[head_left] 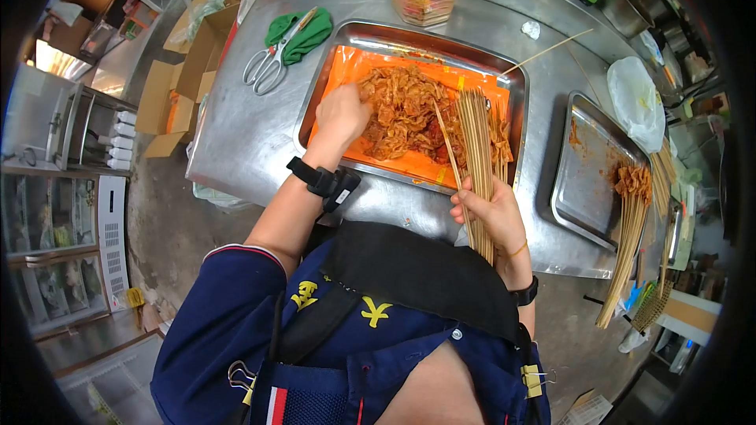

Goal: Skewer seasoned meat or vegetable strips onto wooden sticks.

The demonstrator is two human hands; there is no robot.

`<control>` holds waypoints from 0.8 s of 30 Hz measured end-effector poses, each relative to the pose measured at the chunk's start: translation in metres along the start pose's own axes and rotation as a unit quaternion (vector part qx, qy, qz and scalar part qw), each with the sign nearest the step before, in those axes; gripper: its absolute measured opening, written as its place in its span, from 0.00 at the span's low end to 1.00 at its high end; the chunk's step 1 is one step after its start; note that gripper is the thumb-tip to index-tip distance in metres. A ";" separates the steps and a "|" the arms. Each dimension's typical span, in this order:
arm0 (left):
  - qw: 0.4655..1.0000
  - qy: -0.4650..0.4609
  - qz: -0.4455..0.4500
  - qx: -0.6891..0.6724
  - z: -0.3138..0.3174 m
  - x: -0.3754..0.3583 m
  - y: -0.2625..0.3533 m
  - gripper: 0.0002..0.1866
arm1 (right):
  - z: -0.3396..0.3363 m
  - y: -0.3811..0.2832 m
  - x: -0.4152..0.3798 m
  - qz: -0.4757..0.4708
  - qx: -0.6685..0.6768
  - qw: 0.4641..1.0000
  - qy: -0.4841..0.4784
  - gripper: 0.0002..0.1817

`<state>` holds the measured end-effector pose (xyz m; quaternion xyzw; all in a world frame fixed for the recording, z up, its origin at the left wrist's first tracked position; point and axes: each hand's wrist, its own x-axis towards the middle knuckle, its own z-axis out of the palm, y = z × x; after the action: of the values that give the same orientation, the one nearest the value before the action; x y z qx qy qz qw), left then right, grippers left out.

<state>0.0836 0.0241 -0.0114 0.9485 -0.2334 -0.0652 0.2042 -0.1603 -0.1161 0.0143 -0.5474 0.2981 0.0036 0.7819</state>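
Observation:
My right hand point(498, 212) is wrapped round a thick bundle of bamboo skewers point(476, 142), its far ends over the right side of the metal tray point(358, 29). One skewer point(450, 142) stands a little apart from the bundle, slanting toward the food. In the tray, on orange plastic point(343, 71), lies a heap of thin, red-sauced food slices point(405, 106). At the heap's left edge is my left hand point(343, 116), its fingers curled closed. The fingertips are turned away, so what they hold, if anything, is hidden.
Scissors point(272, 67) and a green cloth point(309, 35) lie beyond the tray's left corner. A clear container point(424, 4) stands behind it. To the right, a second tray point(587, 181) holds loaded skewers point(630, 216) hanging past its edge, near a white plastic bag point(636, 102).

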 end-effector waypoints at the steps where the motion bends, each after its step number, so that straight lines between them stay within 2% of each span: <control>1: 1.000 0.000 -0.002 0.009 0.000 0.002 -0.004 0.16 | 0.000 0.000 0.000 0.000 0.001 1.000 -0.001 0.07; 4: 0.999 -0.031 -0.011 -0.026 -0.005 0.005 -0.015 0.13 | 0.001 0.000 0.000 0.000 -0.001 1.000 0.002 0.07; 5: 0.989 -0.074 -0.047 -0.123 -0.009 0.005 -0.018 0.11 | 0.001 0.000 0.001 0.000 -0.001 1.000 0.001 0.07; 7: 0.930 -0.157 -0.117 -0.311 -0.016 0.002 -0.019 0.06 | 0.000 0.001 0.001 -0.001 0.000 1.000 -0.001 0.07; 10: 0.849 -0.170 -0.109 -0.488 -0.010 -0.003 -0.022 0.03 | 0.001 0.001 0.001 0.002 -0.003 1.000 0.003 0.08; 13: 0.760 -0.195 -0.160 -0.599 -0.006 -0.015 -0.007 0.03 | 0.003 -0.001 0.000 -0.002 -0.007 1.000 0.002 0.07; 16: 0.794 -0.222 -0.133 -0.550 0.000 -0.021 -0.006 0.06 | 0.003 -0.002 -0.001 -0.002 -0.009 1.000 0.007 0.07; 19: 0.863 -0.246 -0.062 -0.437 0.006 -0.015 -0.018 0.07 | 0.004 -0.002 -0.001 -0.001 -0.002 1.000 0.004 0.07; 22: 0.910 -0.242 -0.045 -0.333 -0.005 -0.017 -0.018 0.09 | 0.003 -0.001 -0.001 -0.002 0.000 1.000 0.006 0.07; 24: 0.909 -0.271 -0.063 -0.310 -0.014 -0.017 -0.008 0.09 | 0.003 -0.001 -0.001 -0.002 -0.001 1.000 0.004 0.07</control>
<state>0.0749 0.0432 -0.0019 0.7962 -0.1876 -0.4011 0.4123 -0.1590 -0.1135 0.0163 -0.5486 0.3006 -0.0001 0.7802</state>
